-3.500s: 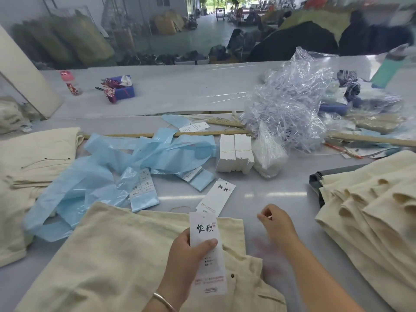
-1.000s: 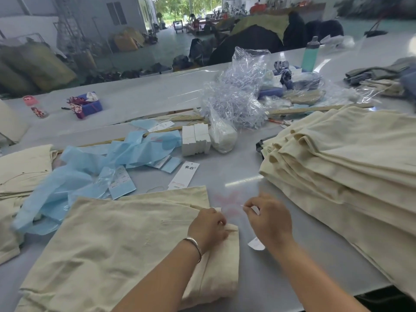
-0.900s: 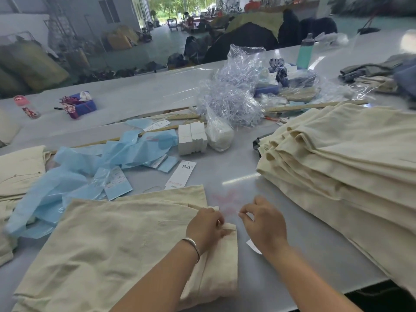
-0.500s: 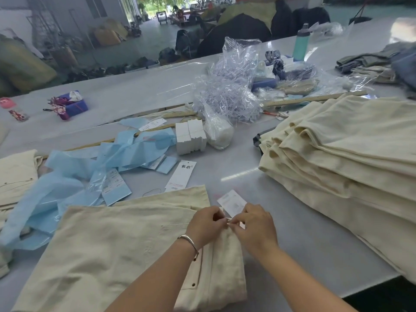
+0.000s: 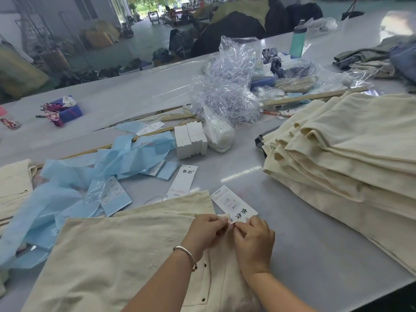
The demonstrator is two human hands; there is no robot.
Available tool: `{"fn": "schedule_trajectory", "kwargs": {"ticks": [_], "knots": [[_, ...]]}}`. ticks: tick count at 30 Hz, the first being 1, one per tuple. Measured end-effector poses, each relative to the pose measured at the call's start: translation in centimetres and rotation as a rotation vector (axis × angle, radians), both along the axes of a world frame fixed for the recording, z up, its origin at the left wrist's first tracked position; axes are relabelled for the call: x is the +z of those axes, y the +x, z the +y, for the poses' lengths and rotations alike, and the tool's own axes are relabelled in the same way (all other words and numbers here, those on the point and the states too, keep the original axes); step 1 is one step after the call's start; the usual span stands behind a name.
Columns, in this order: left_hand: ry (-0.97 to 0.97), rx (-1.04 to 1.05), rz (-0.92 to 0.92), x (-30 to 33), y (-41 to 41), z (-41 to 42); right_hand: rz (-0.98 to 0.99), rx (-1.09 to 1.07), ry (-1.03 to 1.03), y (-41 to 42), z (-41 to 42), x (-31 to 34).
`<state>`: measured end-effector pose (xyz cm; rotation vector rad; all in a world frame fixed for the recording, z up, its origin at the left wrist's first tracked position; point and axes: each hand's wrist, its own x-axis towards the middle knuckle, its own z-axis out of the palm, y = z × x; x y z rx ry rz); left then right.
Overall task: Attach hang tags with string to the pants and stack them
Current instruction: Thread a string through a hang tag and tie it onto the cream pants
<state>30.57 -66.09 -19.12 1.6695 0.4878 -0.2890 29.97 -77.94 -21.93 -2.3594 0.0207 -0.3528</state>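
A folded cream pair of pants (image 5: 117,253) lies in front of me on the grey table. My left hand (image 5: 206,230) pinches the fabric at its waistband edge. My right hand (image 5: 254,243) pinches the near end of a white hang tag (image 5: 233,204), which lies flat beyond my fingers, just off the pants. The fingertips of both hands nearly touch. The string is too thin to make out. A second loose hang tag (image 5: 183,181) lies on the table further back. A stack of cream pants (image 5: 351,158) stands at the right.
Crumpled blue plastic bags (image 5: 90,174) lie at the left, a bundle of white tags (image 5: 190,139) and clear plastic wrap (image 5: 227,95) in the middle. More cream pants (image 5: 13,183) sit at the far left. Wooden rulers (image 5: 313,97) and a teal bottle (image 5: 298,40) are behind.
The tag that my left hand held upright earlier came down to the waistband edge. My right hand moved in to meet the left, and the tag now lies flat past my fingers.
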Motion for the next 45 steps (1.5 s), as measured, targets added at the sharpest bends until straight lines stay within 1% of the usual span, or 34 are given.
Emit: {"fn": "schedule_trajectory", "kwargs": {"ticks": [3,6,11,12,13,15,16,17,18,19,21,22,25,27,31,33,36,40,45], "knots": [[-0.091,0.040,0.045,0.6,0.1,0.1,-0.057,-0.020,0.046,0.0,0.1,-0.6],[-0.111,0.034,0.093,0.7,0.3,-0.1,-0.101,-0.037,0.055,0.0,0.2,-0.9],[-0.167,0.093,0.075,0.3,0.0,-0.7,-0.200,0.024,0.048,0.0,-0.5,-1.3],[-0.172,0.104,0.060,0.2,0.0,-0.9,-0.197,0.047,0.094,0.0,-0.6,-1.5],[-0.171,0.124,0.044,0.1,0.0,-1.2,-0.176,0.059,0.197,0.0,-0.7,-1.7],[-0.168,0.176,0.011,0.1,0.1,-1.4,-0.063,0.022,0.502,0.4,-1.6,-1.6],[-0.169,0.191,0.001,0.1,0.1,-1.4,-0.019,-0.024,0.610,0.9,-2.5,-1.8],[-0.171,0.193,-0.006,0.2,0.1,-1.4,0.004,-0.052,0.624,1.5,-3.7,-2.0],[-0.185,0.187,-0.013,0.3,0.2,-1.3,0.030,-0.047,0.540,2.3,-4.9,-2.3],[-0.223,0.182,-0.025,0.5,0.3,-1.3,0.073,-0.009,0.391,3.1,-6.1,-2.6],[-0.340,0.185,-0.055,0.8,0.4,-1.4,0.159,0.162,0.088,4.4,-7.7,-2.9],[-0.382,0.183,-0.066,1.0,0.5,-1.4,0.181,0.252,-0.008,4.9,-8.0,-3.0],[-0.416,0.158,-0.086,1.3,0.5,-1.6,0.196,0.433,-0.172,6.3,-7.3,-2.7],[-0.415,0.138,-0.092,1.4,0.3,-1.6,0.181,0.501,-0.264,6.9,-6.6,-2.4],[-0.379,0.128,-0.098,1.4,0.0,-1.3,0.202,0.578,-0.341,7.6,-6.3,-2.3],[-0.355,0.127,-0.097,1.2,-0.2,-1.2,0.244,0.602,-0.318,7.5,-6.3,-2.4],[-0.329,0.124,-0.078,0.8,-0.6,-1.3,0.266,0.540,-0.225,7.3,-6.2,-2.3],[-0.308,0.136,-0.075,0.3,-1.0,-1.7,0.233,0.615,-0.298,7.5,-6.0,-2.2],[-0.281,0.133,-0.092,0.4,-0.9,-1.6,0.239,0.684,-0.318,7.1,-6.7,-2.2]]}}
